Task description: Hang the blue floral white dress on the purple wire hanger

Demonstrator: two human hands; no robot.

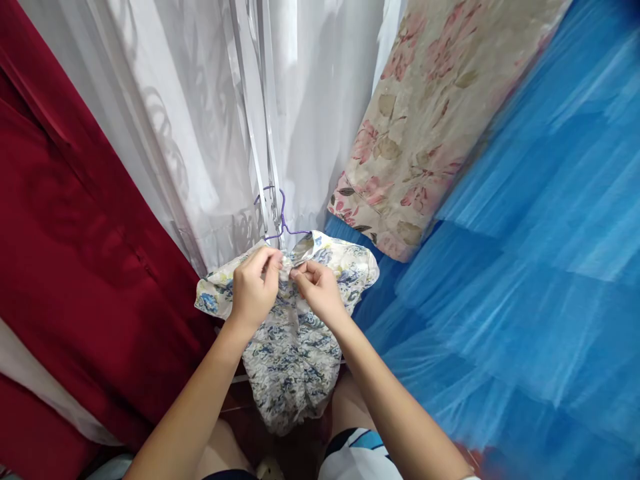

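Note:
A short-sleeved floral garment (295, 353), white with blue and yellow print, hangs in front of me on a purple wire hanger (284, 217). My left hand (254, 283) is closed at its neckline, thumb and fingers pinched together. Close beside it, my right hand (316, 290) pinches the collar edge just right of the front middle. Between the fingertips a bit of the neckline fabric shows; any button or fastening there is too small to make out. White ribbons (265, 120) hang down through the hanger's hook area.
White sheer cloth (200, 100) hangs behind the garment. On the left is dark red fabric (100, 233). To the right hang a beige cloth with pink flowers (415, 133) and a layered blue tulle skirt (525, 287). My knees are below, over a reddish floor.

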